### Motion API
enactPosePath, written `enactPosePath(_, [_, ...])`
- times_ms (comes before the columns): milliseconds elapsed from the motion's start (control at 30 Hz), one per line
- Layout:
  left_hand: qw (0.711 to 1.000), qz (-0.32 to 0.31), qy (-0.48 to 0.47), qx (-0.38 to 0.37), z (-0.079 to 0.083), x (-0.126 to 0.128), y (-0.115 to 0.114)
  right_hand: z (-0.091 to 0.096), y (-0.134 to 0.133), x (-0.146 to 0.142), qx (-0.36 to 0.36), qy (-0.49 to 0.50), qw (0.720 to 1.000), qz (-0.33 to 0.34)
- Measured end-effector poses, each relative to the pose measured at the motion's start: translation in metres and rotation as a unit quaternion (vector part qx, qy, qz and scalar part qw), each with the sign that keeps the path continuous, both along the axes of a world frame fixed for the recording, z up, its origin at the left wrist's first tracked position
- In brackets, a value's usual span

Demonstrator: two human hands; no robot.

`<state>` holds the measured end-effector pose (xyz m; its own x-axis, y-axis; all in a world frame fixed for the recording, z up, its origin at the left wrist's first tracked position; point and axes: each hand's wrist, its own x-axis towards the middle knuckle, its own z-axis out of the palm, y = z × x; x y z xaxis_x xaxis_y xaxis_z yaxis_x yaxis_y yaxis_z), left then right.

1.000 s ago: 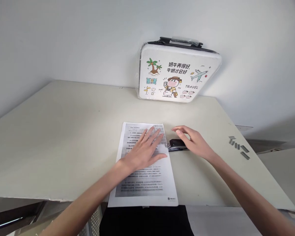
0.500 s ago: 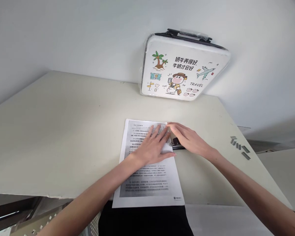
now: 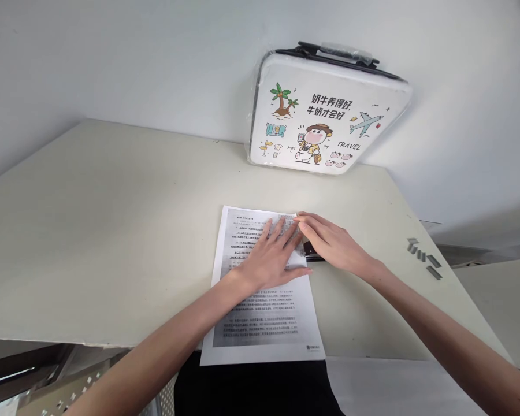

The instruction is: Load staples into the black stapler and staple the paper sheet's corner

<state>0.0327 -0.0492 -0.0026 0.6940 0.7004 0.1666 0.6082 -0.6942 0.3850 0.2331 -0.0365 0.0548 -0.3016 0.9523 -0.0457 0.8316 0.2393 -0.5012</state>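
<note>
A printed sheet of paper [image 3: 264, 323] lies on the table, its lower edge overhanging the front by my lap. My left hand [image 3: 273, 254] rests flat on its upper right part, with the fingers spread. At the top right edge of the paper, my right hand [image 3: 335, 242] has its thumb and forefinger closed together on the edge. Beneath that hand, a black stapler [image 3: 314, 254] shows only in part, its head against the paper's right edge; the rest is hidden. Whether more sheets lie under the top one I cannot tell.
Several short grey staple strips [image 3: 433, 261] lie at the table's right side. A white case [image 3: 281, 153] with cartoon prints and a black handle leans against the wall at the back. The table [image 3: 112, 231] ends at a front edge near my body.
The view has shifted slightly. Both hands, the paper and the stapler keep nearly the same positions relative to one another.
</note>
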Motion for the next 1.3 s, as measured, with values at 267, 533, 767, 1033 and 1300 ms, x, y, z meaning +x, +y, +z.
enactPosePath(267, [1.000,0.003,-0.008,0.004,-0.004,0.001,0.001,-0.002,0.001,-0.004,0.002,-0.036,0.999,-0.003])
enactPosePath(533, [0.999,0.008,0.033,-0.015,0.000,0.001,0.000,0.004,-0.001,-0.007,-0.011,-0.067,0.998,-0.012])
enactPosePath(767, [0.999,0.014,0.031,-0.008,-0.002,0.002,0.000,0.005,-0.001,-0.009,-0.014,-0.073,0.997,-0.020])
enactPosePath(1033, [0.999,0.012,0.047,-0.006,0.002,0.002,-0.002,0.000,-0.001,-0.009,0.009,-0.095,0.995,-0.020])
enactPosePath(1300, [0.999,0.017,0.033,0.007,-0.001,0.002,-0.002,-0.007,0.001,-0.010,0.030,-0.139,0.990,-0.012])
